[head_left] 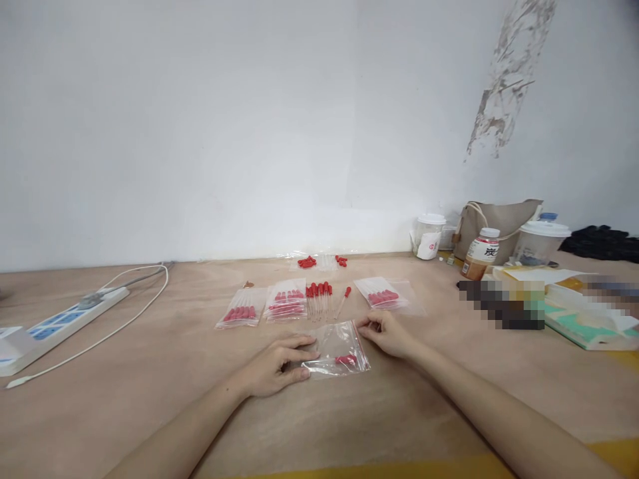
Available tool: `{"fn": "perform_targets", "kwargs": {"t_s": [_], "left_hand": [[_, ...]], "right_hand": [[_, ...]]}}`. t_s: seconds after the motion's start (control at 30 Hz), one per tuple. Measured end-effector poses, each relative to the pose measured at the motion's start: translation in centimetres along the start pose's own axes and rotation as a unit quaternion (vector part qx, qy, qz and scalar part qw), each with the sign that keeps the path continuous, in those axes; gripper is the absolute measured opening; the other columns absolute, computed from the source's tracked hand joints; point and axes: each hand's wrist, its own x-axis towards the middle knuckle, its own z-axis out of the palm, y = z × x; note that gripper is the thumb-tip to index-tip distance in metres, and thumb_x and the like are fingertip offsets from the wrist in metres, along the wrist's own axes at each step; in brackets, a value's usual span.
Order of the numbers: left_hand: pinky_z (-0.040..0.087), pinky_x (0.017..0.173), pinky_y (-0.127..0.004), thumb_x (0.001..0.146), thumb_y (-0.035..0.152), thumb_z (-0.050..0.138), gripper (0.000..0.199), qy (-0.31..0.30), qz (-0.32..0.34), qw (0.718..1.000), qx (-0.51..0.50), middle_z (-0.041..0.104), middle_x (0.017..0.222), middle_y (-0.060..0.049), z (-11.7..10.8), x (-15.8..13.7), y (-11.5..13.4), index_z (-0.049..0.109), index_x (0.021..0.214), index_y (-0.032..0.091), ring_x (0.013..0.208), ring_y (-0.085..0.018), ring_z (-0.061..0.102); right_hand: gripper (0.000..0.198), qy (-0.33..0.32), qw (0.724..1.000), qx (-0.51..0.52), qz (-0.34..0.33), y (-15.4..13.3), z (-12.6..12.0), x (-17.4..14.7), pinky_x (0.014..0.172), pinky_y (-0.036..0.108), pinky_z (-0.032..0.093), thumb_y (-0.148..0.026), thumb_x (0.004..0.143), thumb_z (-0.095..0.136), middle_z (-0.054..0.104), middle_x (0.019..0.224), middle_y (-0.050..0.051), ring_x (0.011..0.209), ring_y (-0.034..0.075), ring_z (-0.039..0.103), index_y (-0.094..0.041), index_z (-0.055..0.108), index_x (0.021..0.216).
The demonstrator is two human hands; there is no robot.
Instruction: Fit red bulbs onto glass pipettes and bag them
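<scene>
A clear zip bag [333, 340] with a red strip along its right edge lies flat in front of me. Inside it are a few small red rubber bulbs [345, 360]. My left hand [279, 364] rests at the bag's left side, fingers apart and fingertips touching the plastic. At the upper right corner, my right hand [385, 332] pinches the bag's edge between thumb and fingers. Just behind the bag lies a row of droppers [319, 299] with red bulbs and thin clear stems. One single dropper [344, 301] lies slanted to the right of that row.
Filled bags of droppers [242, 309], a stacked pile [285, 303] and another bag [382, 295] lie behind my hands. Loose red bulbs [307, 262] sit near the wall. A power strip [64, 326] is at left; a bottle [482, 254] and cups [429, 237] stand right.
</scene>
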Motion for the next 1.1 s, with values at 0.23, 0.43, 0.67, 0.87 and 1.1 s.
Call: {"fn": "perform_targets", "kwargs": {"t_s": [0.23, 0.43, 0.67, 0.87, 1.1], "left_hand": [[0.027, 0.099, -0.038, 0.085, 0.042, 0.041, 0.037, -0.017, -0.004, 1.0, 0.017, 0.035, 0.134, -0.002, 0.0, 0.0, 0.0, 0.047, 0.119, 0.03, 0.122, -0.021, 0.031], [0.025, 0.1, -0.038, 0.085, 0.042, 0.04, 0.037, -0.024, -0.004, 0.999, 0.033, 0.033, 0.135, -0.001, -0.1, 0.0, 0.2, 0.046, 0.12, 0.032, 0.123, -0.021, 0.03], [0.026, 0.1, -0.037, 0.085, 0.042, 0.04, 0.037, -0.026, -0.001, 0.999, 0.026, 0.033, 0.135, -0.001, -0.2, 0.0, 0.1, 0.046, 0.12, 0.032, 0.122, -0.02, 0.03], [0.025, 0.1, -0.039, 0.084, 0.042, 0.042, 0.037, -0.017, 0.0, 1.0, 0.012, 0.034, 0.134, 0.0, -0.1, 0.0, 0.1, 0.047, 0.119, 0.032, 0.122, -0.022, 0.031], [0.026, 0.1, -0.038, 0.084, 0.043, 0.042, 0.042, -0.017, -0.005, 0.999, 0.04, 0.034, 0.134, -0.001, -0.2, -0.1, 0.3, 0.04, 0.124, 0.031, 0.122, -0.021, 0.031]], "right_hand": [[0.02, 0.025, 0.888, -0.439, -0.137, -1.1, -0.3, 4.4, 0.073, 0.032, 0.032, -0.011, 0.078, 0.042, 0.057, 0.092, 0.011, 0.089, 0.021, 0.046, -0.015, 0.06, 0.086], [0.016, -0.075, 0.817, -0.534, -0.205, -0.5, -0.2, 8.1, 0.071, 0.031, 0.029, -0.014, 0.08, 0.044, 0.057, 0.091, 0.011, 0.09, 0.02, 0.045, -0.014, 0.06, 0.08], [0.013, -0.107, 0.777, -0.551, -0.287, 0.4, -0.7, 7.8, 0.068, 0.029, 0.027, -0.017, 0.083, 0.042, 0.059, 0.086, 0.005, 0.082, 0.017, 0.047, -0.016, 0.054, 0.087], [0.013, -0.123, 0.77, -0.559, -0.282, 0.2, -1.0, 8.2, 0.067, 0.028, 0.026, -0.015, 0.083, 0.042, 0.06, 0.087, 0.005, 0.08, 0.017, 0.048, -0.017, 0.054, 0.088], [0.028, 0.044, 0.871, -0.411, -0.265, -1.1, -3.4, 4.0, 0.076, 0.03, 0.027, -0.023, 0.089, 0.031, 0.058, 0.089, 0.007, 0.085, 0.016, 0.047, -0.017, 0.054, 0.103]]}}
